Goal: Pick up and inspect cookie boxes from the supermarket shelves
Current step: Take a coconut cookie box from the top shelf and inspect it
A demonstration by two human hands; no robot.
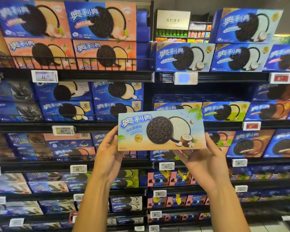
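1. Both hands — left hand (108, 154), right hand (206, 158) — grip the pale-blue rectangular cardboard cookie box (161, 129) by its ends, front facing the camera, off the shelves.
2. Pickup looks done; inspection underway.
3. Behind, black metal shelves (90, 76) hold more boxes — uninspected, I judge.

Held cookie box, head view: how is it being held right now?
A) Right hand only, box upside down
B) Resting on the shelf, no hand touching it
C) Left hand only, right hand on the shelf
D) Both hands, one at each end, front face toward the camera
D: the left hand and right hand each grip one end of the light blue cookie box, printed front facing the camera.
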